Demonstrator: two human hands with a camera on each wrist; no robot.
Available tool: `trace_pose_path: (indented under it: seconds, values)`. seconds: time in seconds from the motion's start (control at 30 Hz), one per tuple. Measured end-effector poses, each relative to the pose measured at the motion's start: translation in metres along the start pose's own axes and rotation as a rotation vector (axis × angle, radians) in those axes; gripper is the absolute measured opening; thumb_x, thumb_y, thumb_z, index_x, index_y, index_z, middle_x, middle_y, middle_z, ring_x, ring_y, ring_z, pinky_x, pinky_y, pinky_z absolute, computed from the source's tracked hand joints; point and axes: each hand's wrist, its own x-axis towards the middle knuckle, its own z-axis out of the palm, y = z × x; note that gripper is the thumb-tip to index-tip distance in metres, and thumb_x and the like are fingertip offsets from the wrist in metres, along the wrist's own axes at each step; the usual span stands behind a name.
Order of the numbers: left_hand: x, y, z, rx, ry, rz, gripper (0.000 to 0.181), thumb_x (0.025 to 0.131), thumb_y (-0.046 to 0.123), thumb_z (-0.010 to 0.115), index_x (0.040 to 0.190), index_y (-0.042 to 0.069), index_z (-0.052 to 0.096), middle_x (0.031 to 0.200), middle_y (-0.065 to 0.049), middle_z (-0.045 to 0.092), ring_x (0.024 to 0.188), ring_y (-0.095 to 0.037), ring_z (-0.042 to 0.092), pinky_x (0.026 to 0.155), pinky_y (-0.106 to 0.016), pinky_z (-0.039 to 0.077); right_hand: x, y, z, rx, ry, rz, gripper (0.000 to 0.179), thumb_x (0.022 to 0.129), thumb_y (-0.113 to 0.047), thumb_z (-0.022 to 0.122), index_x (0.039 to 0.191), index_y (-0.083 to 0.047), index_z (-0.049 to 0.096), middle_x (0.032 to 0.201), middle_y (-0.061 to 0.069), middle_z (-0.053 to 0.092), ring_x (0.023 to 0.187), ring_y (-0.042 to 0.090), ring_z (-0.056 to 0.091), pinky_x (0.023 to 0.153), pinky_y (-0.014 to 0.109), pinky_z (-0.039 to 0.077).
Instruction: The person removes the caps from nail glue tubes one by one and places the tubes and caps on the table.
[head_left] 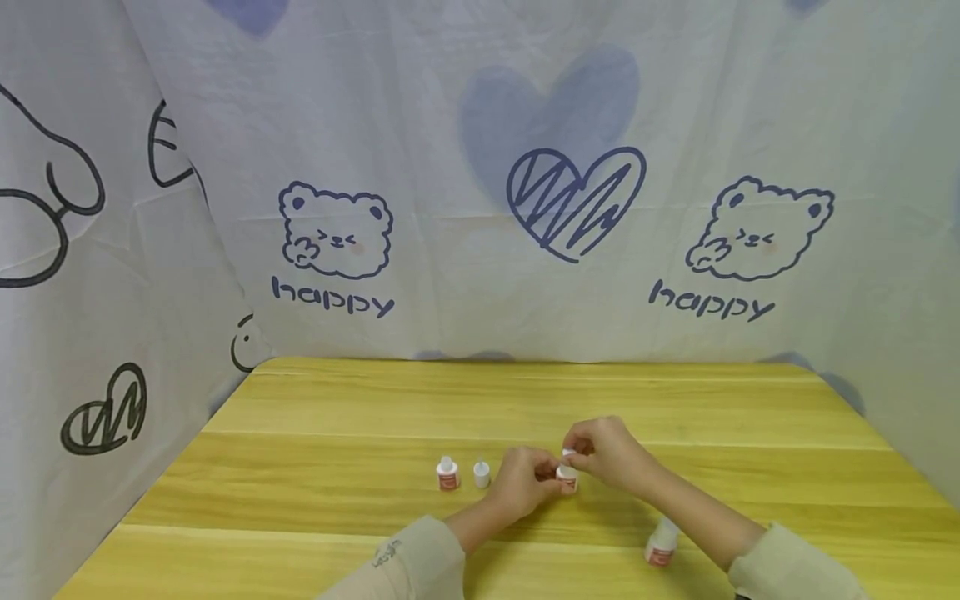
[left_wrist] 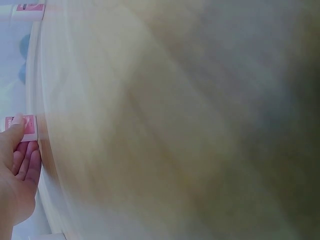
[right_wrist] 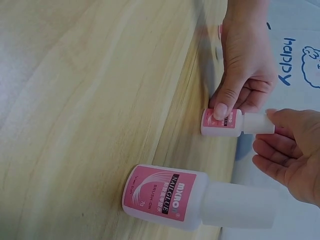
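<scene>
In the head view, a small nail glue bottle [head_left: 567,478] with a pink label stands on the table between both hands. My left hand [head_left: 525,482] grips its body from the left; in the right wrist view the left thumb lies across the label. From the right, my right hand [head_left: 609,450] pinches the white cap [right_wrist: 258,123] at the bottle's top. The cap lines up with the neck in that view. A second, larger-looking nail glue bottle [right_wrist: 165,196], with its white cap on, stands nearer the right wrist camera.
Left of the hands stands another pink-labelled bottle [head_left: 447,475] with a narrow white top, and beside it a loose white cap [head_left: 482,475]. The wooden table [head_left: 337,400] meets a printed cloth [head_left: 450,317] at its far edge.
</scene>
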Motion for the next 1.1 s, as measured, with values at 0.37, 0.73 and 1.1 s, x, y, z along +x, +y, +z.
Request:
trace_pose_path:
  seconds: [0.37,0.73,1.1]
  values:
    - [-0.0002,-0.0009,0.0005,0.012,0.006,-0.005,0.017,0.073,0.012,0.077,0.085,-0.001,0.073,0.079,-0.011,0.072,0.07,-0.006,0.065,0.061,-0.007,0.047,0.0004,-0.0037,-0.0021,0.006,-0.051,0.019,0.003,0.08,0.0,0.068,0.079,0.001,0.066,0.072,0.004,0.068,0.065,0.007,0.06,0.058,0.017,0.05]
    - [-0.0005,0.0009,0.0007,0.014,0.007,0.01,0.017,0.074,0.011,0.076,0.085,-0.001,0.072,0.081,-0.012,0.072,0.072,-0.011,0.068,0.062,-0.007,0.047,0.0001,-0.0051,-0.0055,0.014,-0.083,-0.009,0.004,0.08,0.004,0.065,0.083,0.002,0.067,0.078,0.007,0.069,0.07,0.011,0.062,0.064,0.03,0.055]
    - [0.0004,-0.0021,0.0008,0.035,0.014,0.021,0.016,0.074,0.012,0.077,0.083,0.0,0.073,0.078,-0.01,0.072,0.069,-0.005,0.064,0.061,-0.008,0.047,-0.0003,-0.0026,-0.0024,-0.016,-0.002,0.025,0.009,0.078,-0.004,0.07,0.085,0.002,0.067,0.077,0.006,0.069,0.069,0.012,0.062,0.063,0.029,0.054]
